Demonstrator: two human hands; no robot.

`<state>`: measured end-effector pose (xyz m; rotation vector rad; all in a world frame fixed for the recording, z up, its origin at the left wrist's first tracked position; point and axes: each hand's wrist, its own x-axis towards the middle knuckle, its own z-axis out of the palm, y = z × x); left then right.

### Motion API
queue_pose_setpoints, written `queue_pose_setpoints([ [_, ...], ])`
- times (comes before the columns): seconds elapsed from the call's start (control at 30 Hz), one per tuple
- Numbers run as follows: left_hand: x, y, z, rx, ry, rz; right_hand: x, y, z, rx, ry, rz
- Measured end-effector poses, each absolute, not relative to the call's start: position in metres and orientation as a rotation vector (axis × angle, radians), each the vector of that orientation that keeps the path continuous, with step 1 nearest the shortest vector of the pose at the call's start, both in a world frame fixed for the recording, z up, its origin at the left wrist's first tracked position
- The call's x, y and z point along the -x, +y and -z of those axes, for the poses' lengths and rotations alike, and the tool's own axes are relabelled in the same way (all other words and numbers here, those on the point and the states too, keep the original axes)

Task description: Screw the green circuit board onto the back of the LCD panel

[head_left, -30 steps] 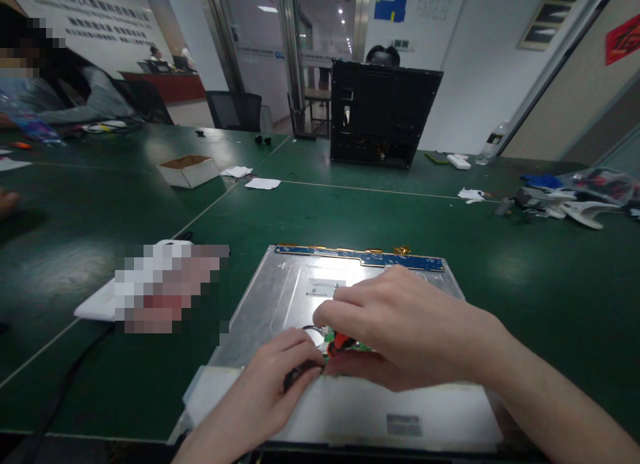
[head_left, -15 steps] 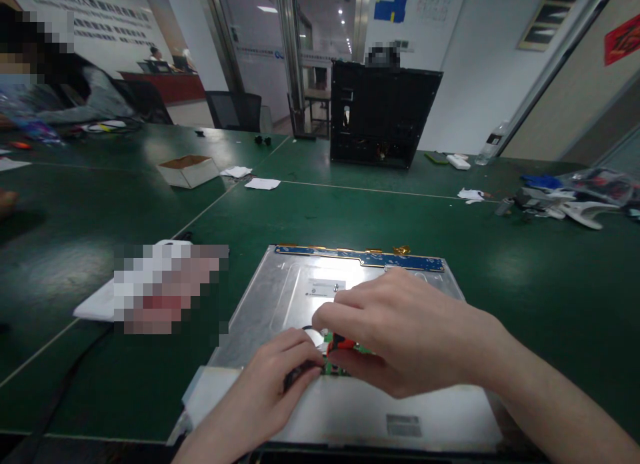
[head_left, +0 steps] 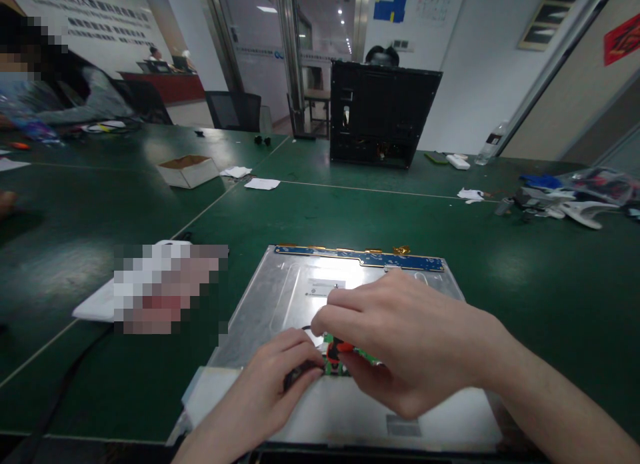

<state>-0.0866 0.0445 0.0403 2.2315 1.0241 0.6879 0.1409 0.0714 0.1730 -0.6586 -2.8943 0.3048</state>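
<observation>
A flat metal-backed display panel [head_left: 265, 297] lies on the green table before me, with a narrow blue circuit strip [head_left: 410, 261] along its far edge. Near its middle sits a small green circuit board [head_left: 369, 356], mostly covered by my hands. My right hand [head_left: 405, 341] is closed round a screwdriver [head_left: 334, 349] with a red and black handle, above the board; its tip is hidden. At the board's left end, my left hand [head_left: 273, 374] has thumb and fingers pressed together on it. Something dark under those fingers cannot be made out.
A blurred-out white item [head_left: 95, 301] with a black cord lies left of the panel. Farther back are an open box [head_left: 189, 173], papers and a large black housing [head_left: 383, 114]. Plastic bags and parts [head_left: 565, 197] lie at right. Another person [head_left: 75, 91] sits at far left.
My right hand has turned slightly; its thumb side and lower edge sit lower, and more of the red and black handle and green board shows. My left hand stays put.
</observation>
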Motion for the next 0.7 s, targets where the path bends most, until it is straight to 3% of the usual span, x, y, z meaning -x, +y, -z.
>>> queue_pose_setpoints([
  [0.43, 0.0871, 0.0443, -0.0392, -2.242, 0.994, -0.711, -0.1384, 0.0731, -0.1677, 0.681, -2.876, -0.141],
  [0.7, 0.0859, 0.0433, -0.0400, -2.224, 0.989, -0.730, -0.1415, 0.0709, -0.1710, 0.689, -2.901, -0.267],
])
